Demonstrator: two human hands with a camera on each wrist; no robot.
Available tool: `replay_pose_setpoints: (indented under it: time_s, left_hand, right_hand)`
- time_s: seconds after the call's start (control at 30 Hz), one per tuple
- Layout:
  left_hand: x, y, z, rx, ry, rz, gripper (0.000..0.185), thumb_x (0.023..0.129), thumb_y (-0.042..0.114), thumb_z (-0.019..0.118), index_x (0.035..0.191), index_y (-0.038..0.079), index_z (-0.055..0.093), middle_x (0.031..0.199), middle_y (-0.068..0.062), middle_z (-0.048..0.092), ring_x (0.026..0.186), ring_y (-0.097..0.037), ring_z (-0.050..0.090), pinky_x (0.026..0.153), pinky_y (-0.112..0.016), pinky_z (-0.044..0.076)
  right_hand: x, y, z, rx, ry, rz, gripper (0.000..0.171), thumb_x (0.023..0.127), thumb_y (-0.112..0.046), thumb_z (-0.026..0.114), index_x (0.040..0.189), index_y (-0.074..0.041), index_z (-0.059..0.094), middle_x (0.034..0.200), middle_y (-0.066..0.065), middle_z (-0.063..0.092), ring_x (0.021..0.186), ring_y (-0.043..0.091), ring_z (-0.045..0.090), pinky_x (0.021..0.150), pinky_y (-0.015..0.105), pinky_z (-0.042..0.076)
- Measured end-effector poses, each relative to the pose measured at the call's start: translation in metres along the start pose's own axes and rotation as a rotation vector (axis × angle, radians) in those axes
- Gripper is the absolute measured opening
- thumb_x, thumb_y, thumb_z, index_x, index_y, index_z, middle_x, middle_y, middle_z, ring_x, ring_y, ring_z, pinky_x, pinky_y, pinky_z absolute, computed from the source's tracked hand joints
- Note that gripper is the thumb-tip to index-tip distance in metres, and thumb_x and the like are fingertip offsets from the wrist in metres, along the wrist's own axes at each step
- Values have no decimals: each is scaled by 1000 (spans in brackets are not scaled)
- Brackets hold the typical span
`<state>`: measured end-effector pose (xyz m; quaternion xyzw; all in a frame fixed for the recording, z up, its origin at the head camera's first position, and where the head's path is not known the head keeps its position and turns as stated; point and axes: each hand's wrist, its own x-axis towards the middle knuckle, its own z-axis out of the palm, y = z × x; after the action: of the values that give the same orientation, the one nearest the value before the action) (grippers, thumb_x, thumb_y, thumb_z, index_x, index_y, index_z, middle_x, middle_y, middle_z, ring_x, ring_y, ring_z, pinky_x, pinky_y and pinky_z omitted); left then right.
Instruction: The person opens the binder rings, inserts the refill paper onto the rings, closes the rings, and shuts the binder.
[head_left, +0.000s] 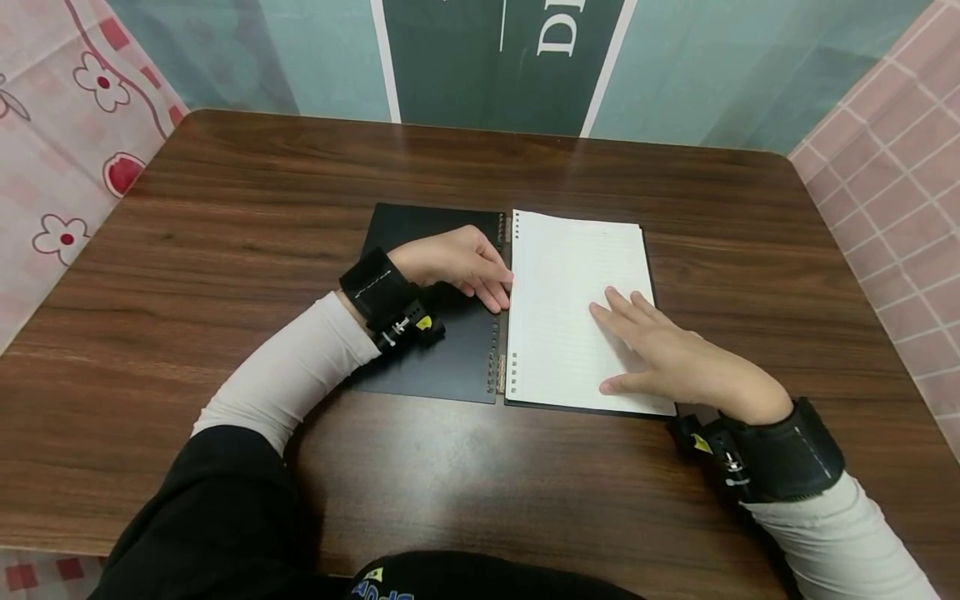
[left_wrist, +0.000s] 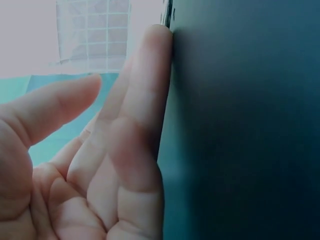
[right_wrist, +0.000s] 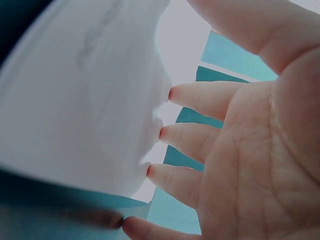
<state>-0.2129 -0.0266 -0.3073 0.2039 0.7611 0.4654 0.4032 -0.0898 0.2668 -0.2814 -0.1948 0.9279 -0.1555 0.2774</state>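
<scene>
A loose-leaf notebook with a black cover [head_left: 427, 362] lies opened flat on the table. White lined sheets [head_left: 558, 283] with punched holes are stacked on its right half, next to the metal binder spine [head_left: 502, 375]. My left hand [head_left: 465, 262] lies over the left cover, its fingertips at the spine and the sheets' left edge; in the left wrist view the fingers extend along the dark cover [left_wrist: 245, 125]. Spread over the right part of the sheets, my right hand [head_left: 667, 358] touches the paper [right_wrist: 100, 110] with its fingertips, as the right wrist view shows.
The brown wood-grain table [head_left: 225, 275] extends around the notebook. Behind it hangs a green sheet [head_left: 480, 75] with white lettering. A flowered pink cloth [head_left: 75, 158] is at the left and pink tile [head_left: 892, 192] at the right. Each wrist wears a black strap.
</scene>
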Motion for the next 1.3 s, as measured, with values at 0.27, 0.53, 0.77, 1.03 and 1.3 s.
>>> replay_pose_setpoints:
  time_s: [0.27, 0.53, 0.77, 1.03, 1.3]
  left_hand:
    - [-1, 3, -4, 5, 24, -15, 21, 99, 19, 62, 101, 4, 76, 84, -6, 77, 78, -15, 75, 63, -24, 48]
    - [-1, 5, -5, 34, 50, -14, 21, 98, 21, 63, 102, 6, 76, 84, -5, 78, 79, -15, 76, 65, -26, 49]
    - [-4, 10, -7, 97, 169, 58, 21, 98, 19, 62, 103, 4, 76, 84, -7, 77, 77, -17, 75, 64, -27, 50]
    - [-3, 36, -13, 467, 458, 214, 17, 98, 12, 61, 103, 1, 73, 93, -10, 73, 84, -23, 70, 78, -33, 54]
    - [21, 41, -9, 742, 395, 179, 26, 98, 10, 60, 122, 2, 68, 131, -12, 63, 97, -22, 60, 84, -35, 50]
  right_hand:
    - [-1, 1, -1, -11, 5, -1, 98, 87, -46, 73, 161, -18, 15, 168, 12, 0, 153, 43, -1, 104, 79, 20]
    - [-2, 1, -1, -31, 5, 5, 98, 87, -49, 72, 161, -19, 14, 168, 12, -1, 153, 44, -1, 101, 81, 21]
    - [-3, 1, -1, -39, 13, -9, 97, 88, -48, 71, 161, -18, 14, 168, 13, 0, 153, 45, 0, 101, 80, 23]
    - [-3, 0, -1, -40, 7, -5, 97, 88, -48, 71, 161, -18, 14, 168, 13, 0, 153, 45, 0, 99, 82, 24]
    - [-4, 0, 1, -28, 10, -10, 97, 88, -48, 72, 161, -17, 15, 168, 14, 1, 153, 45, 1, 100, 81, 24]
